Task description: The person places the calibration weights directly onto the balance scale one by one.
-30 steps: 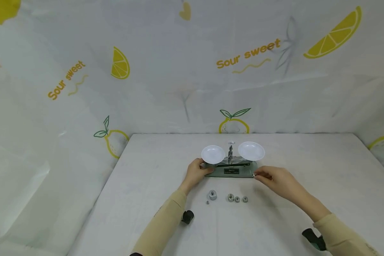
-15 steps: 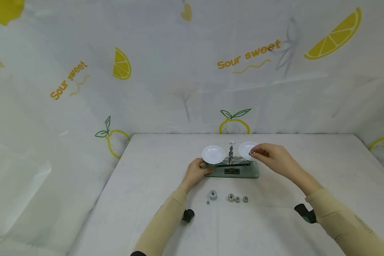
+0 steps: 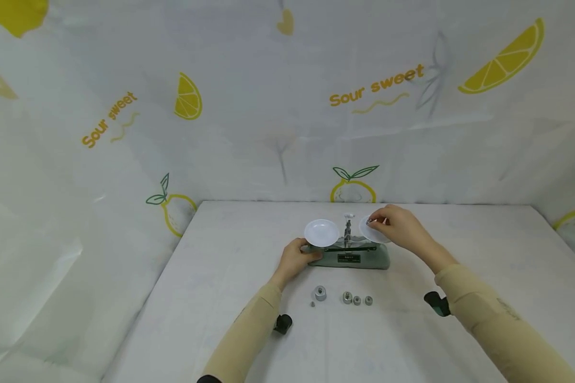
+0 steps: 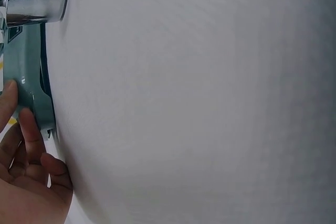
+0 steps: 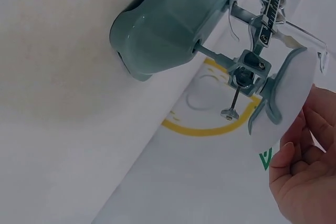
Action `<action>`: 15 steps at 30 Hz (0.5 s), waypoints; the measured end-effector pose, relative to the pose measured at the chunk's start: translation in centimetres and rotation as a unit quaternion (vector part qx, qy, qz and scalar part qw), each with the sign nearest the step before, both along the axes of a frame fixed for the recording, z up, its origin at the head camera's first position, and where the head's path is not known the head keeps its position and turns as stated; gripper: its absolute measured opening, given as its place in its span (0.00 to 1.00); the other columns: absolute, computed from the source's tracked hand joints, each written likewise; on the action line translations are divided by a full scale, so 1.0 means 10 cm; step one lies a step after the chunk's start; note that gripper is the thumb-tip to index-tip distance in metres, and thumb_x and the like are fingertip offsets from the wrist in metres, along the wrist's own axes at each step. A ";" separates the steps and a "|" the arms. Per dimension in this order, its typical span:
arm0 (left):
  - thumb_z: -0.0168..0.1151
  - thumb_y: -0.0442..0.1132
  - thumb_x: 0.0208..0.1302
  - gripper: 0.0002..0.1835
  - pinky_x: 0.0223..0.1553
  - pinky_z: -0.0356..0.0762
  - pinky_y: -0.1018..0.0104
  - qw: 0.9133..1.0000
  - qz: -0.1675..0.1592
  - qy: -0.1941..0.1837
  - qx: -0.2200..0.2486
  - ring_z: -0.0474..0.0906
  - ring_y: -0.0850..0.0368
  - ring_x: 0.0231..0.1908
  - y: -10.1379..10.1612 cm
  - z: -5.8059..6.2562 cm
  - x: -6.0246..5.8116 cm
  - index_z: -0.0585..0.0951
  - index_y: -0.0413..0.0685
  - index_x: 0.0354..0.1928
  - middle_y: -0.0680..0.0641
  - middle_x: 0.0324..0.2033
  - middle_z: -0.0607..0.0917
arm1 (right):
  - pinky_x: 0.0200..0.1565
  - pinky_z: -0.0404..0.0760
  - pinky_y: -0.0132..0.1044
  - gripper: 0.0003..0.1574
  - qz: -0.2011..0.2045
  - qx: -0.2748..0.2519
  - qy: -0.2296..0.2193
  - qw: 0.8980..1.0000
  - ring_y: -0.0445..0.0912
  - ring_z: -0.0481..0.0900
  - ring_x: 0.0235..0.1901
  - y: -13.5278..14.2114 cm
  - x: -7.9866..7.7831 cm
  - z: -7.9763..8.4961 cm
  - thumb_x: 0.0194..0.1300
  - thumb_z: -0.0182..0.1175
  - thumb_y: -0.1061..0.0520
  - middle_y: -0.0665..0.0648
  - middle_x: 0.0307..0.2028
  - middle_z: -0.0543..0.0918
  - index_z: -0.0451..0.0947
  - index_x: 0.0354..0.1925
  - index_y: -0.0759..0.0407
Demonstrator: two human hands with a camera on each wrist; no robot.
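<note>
A green balance scale [image 3: 376,259] stands toward the back of the table, with a white left pan [image 3: 321,233] and a white right pan [image 3: 366,231]. My left hand [image 3: 292,260] grips the left end of its base, thumb in front; in the left wrist view its fingertips are at the base [image 4: 23,66]. Over the right pan, my right hand [image 3: 399,227] pinches a small metal weight [image 3: 369,221]. The right wrist view has this hand [image 5: 310,166] at the pan's rim, the weight hidden behind the pan.
In front of the scale stand several metal weights: a large one [image 3: 320,293], a tiny one [image 3: 312,304] and a row of smaller ones [image 3: 347,297]. A white lemon-print sheet [image 3: 249,133] hangs behind the table.
My right hand has lifted the weight from beside the base's right end up and inward over the right pan. My left hand keeps its grip on the base.
</note>
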State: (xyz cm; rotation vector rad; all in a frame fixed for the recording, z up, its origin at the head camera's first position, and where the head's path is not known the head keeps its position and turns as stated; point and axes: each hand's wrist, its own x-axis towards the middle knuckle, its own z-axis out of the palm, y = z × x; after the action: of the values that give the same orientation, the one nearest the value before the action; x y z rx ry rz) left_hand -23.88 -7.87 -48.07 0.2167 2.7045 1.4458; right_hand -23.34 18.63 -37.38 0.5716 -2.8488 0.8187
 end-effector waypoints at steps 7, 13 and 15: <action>0.70 0.45 0.52 0.23 0.48 0.75 0.56 1.000 0.001 0.001 0.007 0.76 0.50 0.47 0.00 0.01 0.01 0.80 0.43 0.49 0.42 0.48 0.81 | 0.32 0.77 0.40 0.10 -0.008 0.017 -0.023 1.000 0.49 0.75 0.33 0.00 -0.03 -0.04 0.62 0.58 0.61 0.61 0.34 0.79 0.81 0.40 0.65; 0.69 0.45 0.52 0.23 0.49 0.75 0.55 1.000 -0.001 0.002 0.005 0.76 0.48 0.49 0.00 0.03 0.02 0.80 0.42 0.50 0.42 0.49 0.80 | 0.35 0.77 0.43 0.11 -0.006 0.026 -0.030 0.999 0.50 0.76 0.34 -0.03 -0.04 -0.06 0.63 0.56 0.61 0.62 0.35 0.79 0.80 0.41 0.66; 0.69 0.44 0.52 0.23 0.49 0.75 0.55 1.000 -0.002 0.000 0.006 0.76 0.48 0.49 0.00 0.03 0.03 0.80 0.43 0.50 0.42 0.49 0.80 | 0.35 0.77 0.43 0.12 -0.008 0.027 -0.030 0.999 0.50 0.76 0.34 -0.03 -0.03 -0.07 0.63 0.56 0.61 0.62 0.35 0.79 0.80 0.42 0.66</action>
State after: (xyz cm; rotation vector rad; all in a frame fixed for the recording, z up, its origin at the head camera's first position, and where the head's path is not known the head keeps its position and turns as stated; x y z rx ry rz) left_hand -23.62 -7.90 -47.79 0.2217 2.6950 1.4611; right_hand -23.67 18.36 -38.04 0.5402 -2.9342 0.7700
